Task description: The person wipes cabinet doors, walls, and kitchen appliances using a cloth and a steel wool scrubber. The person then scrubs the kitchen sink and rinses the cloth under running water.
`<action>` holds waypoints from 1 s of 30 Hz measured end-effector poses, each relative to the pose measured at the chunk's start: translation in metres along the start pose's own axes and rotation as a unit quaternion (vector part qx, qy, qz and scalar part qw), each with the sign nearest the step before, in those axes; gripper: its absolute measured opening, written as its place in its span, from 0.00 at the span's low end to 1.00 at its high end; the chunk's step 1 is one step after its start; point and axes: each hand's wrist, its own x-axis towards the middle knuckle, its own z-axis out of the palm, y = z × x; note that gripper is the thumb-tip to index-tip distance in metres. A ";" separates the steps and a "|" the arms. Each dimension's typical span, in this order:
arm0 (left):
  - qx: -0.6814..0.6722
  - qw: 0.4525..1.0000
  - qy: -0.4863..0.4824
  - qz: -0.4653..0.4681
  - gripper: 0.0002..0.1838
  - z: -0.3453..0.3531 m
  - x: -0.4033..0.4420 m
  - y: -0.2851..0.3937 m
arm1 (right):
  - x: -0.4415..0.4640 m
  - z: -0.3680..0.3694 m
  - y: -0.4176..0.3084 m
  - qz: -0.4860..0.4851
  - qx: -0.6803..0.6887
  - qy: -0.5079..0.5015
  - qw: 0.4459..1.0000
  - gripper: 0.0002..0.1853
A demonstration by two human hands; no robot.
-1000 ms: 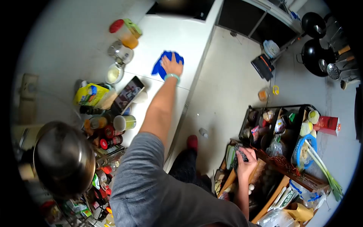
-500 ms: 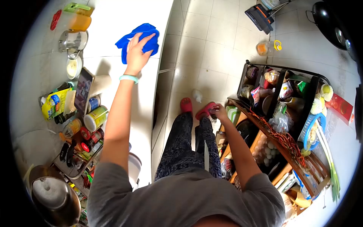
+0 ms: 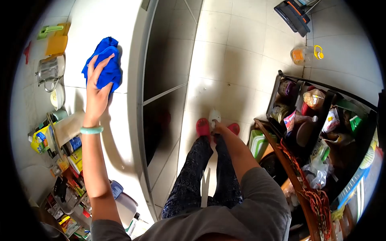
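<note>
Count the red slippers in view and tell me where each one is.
2. One red slipper is on the left foot; the other red slipper is on the right, partly hidden by the right forearm. More could be hidden from view.

Left arm (image 3: 96,172) stretched forward, elbow nearly straight; left hand (image 3: 97,84) palm down, fingers parted and bent. Right arm (image 3: 237,152) angled inward, low over the legs (image 3: 187,172); right hand (image 3: 216,127) small, finger pose unclear.
</note>
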 end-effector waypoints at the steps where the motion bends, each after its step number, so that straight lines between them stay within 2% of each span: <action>1: -0.007 1.000 0.000 -0.008 0.30 0.001 -0.001 0.001 | 0.008 0.002 0.003 -0.005 0.004 0.000 1.000 0.52; 3: -0.011 1.000 -0.001 -0.014 0.31 0.002 -0.001 0.001 | 0.021 0.006 0.015 -0.061 0.066 -0.039 0.995 0.45; 6: -0.007 1.000 0.003 -0.016 0.33 0.001 -0.001 0.001 | -0.035 -0.029 -0.018 -0.030 0.078 -0.042 0.996 0.40; 10: 0.023 1.000 -0.005 -0.006 0.32 0.001 -0.001 -0.004 | -0.017 -0.012 0.008 -0.030 0.004 -0.003 1.000 0.39; 12: 0.049 0.999 0.007 -0.004 0.32 0.000 0.002 0.004 | -0.050 -0.036 0.001 0.008 0.071 -0.055 0.996 0.36; 13: 0.046 0.999 0.007 -0.011 0.33 0.001 0.002 0.004 | -0.076 -0.048 -0.008 0.006 0.069 -0.044 0.997 0.36; 15: 0.057 0.998 0.008 -0.012 0.34 -0.001 0.003 0.001 | -0.142 -0.081 -0.034 0.052 0.198 -0.058 0.977 0.34; 16: 0.068 0.997 0.001 -0.028 0.35 -0.001 0.005 0.006 | -0.157 -0.089 -0.033 0.046 0.196 -0.040 0.979 0.34; 18: 0.096 0.995 0.006 -0.030 0.37 0.001 0.005 0.001 | -0.181 -0.099 -0.027 0.051 0.310 -0.031 0.949 0.33; 19: 0.073 0.996 0.010 -0.059 0.38 0.002 0.006 0.001 | -0.195 -0.106 -0.027 0.050 0.365 -0.030 0.929 0.33; 20: 0.065 0.995 0.016 -0.070 0.39 0.003 0.006 0.002 | -0.211 -0.116 -0.028 0.038 0.360 -0.014 0.932 0.33; 22: 0.059 0.993 0.047 -0.096 0.39 0.006 0.011 0.003 | -0.241 -0.140 -0.033 0.029 0.533 -0.018 0.845 0.32; 23: 0.056 0.989 0.055 -0.124 0.38 0.007 0.015 0.004 | -0.257 -0.157 -0.042 0.020 0.525 -0.014 0.851 0.32; 25: 0.062 0.981 0.074 -0.167 0.38 0.012 0.022 0.001 | -0.299 -0.191 -0.061 0.025 0.581 0.013 0.814 0.33; 26: 0.079 0.975 0.081 -0.190 0.38 0.016 0.027 -0.002 | -0.315 -0.208 -0.068 0.020 0.573 0.016 0.819 0.33; 28: 0.066 0.966 0.104 -0.228 0.38 0.019 0.041 -0.007 | -0.343 -0.242 -0.080 -0.026 0.622 0.044 0.782 0.32; 30: 0.089 0.951 0.113 -0.272 0.37 0.015 0.061 -0.010 | -0.351 -0.274 -0.085 -0.037 0.630 0.059 0.773 0.31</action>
